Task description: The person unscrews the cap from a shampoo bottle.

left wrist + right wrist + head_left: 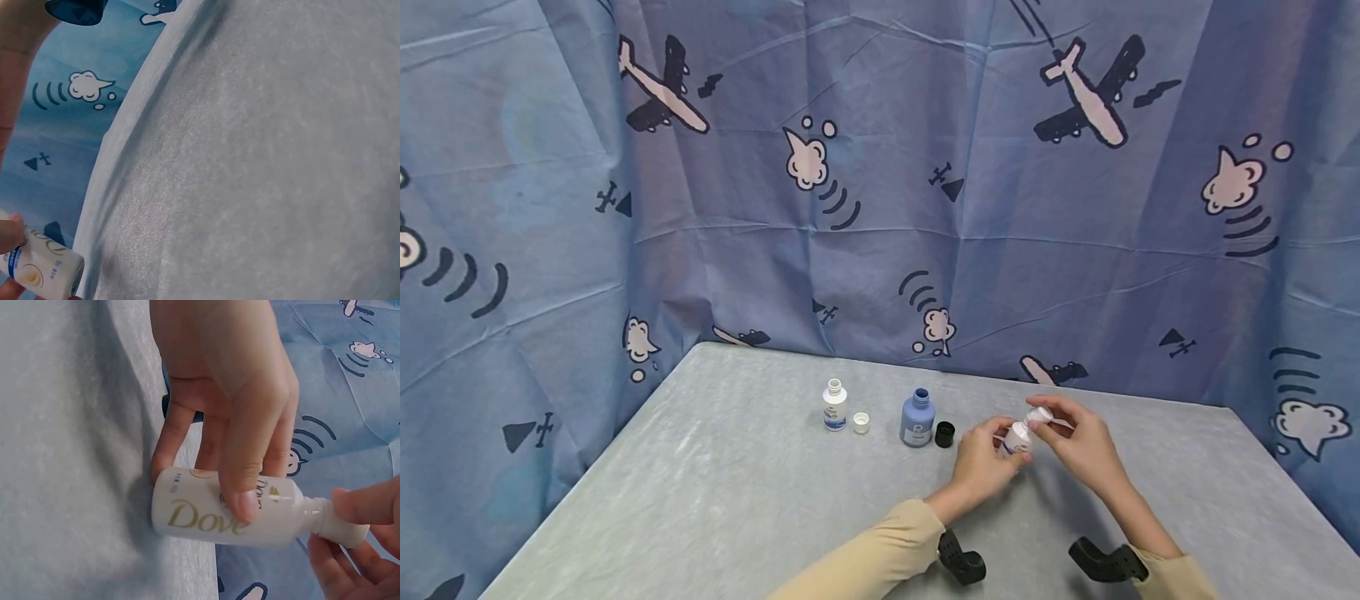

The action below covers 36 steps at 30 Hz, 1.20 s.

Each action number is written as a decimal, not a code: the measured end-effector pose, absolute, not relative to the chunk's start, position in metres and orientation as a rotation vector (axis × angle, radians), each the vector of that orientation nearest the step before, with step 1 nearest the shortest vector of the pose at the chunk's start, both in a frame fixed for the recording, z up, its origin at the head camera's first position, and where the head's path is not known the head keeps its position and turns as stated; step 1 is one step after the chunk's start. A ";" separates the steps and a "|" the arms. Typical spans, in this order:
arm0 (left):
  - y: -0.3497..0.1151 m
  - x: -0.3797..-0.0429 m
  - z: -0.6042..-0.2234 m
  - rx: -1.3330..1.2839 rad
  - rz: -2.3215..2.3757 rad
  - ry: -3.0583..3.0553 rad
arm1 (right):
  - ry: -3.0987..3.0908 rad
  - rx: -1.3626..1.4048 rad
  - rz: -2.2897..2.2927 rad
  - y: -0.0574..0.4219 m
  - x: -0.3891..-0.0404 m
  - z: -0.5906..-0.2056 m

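My left hand (979, 463) grips a small white Dove bottle (194, 509) around its body, thumb across the label. In the right wrist view the bottle lies tilted nearly sideways, its neck toward my right hand (1084, 443). Thumb and fingers of that hand pinch the white cap (347, 531) at the bottle's mouth, and part of the neck shows between cap and shoulder. Both hands are held above the right half of the table. Only the bottle's lower end shows in the left wrist view.
Left of the hands stand an uncapped blue bottle (917, 423) with a black cap (945, 434) beside it, and an uncapped white bottle (835, 410) with a white cap (861, 423). A grey cloth covers the table (715, 483). Behind hangs a blue printed curtain (880, 275).
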<state>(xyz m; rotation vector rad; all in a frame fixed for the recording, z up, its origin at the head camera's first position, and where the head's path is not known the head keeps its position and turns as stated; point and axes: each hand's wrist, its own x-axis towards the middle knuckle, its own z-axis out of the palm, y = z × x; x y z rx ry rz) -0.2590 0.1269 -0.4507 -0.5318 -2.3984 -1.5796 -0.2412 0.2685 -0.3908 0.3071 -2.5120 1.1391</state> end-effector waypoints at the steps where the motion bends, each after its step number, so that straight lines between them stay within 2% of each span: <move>1: 0.127 -0.259 -0.451 -0.522 -1.581 -2.397 | -2.508 0.302 1.139 0.269 -0.241 -0.391; 9: 0.130 -0.260 -0.451 -0.397 -1.591 -2.423 | -2.450 0.210 1.092 0.281 -0.245 -0.400; 16: 0.136 -0.263 -0.455 -0.316 -1.602 -2.350 | -2.520 0.110 1.033 0.286 -0.243 -0.394; 24: 0.142 -0.268 -0.462 -0.241 -1.644 -2.330 | -2.442 0.166 1.014 0.328 -0.283 -0.451; 31: 0.144 -0.269 -0.462 -0.218 -1.667 -2.322 | -2.532 0.133 1.083 0.305 -0.256 -0.412; 36: 0.144 -0.272 -0.461 -0.259 -1.651 -2.351 | -2.536 0.106 0.996 0.311 -0.262 -0.422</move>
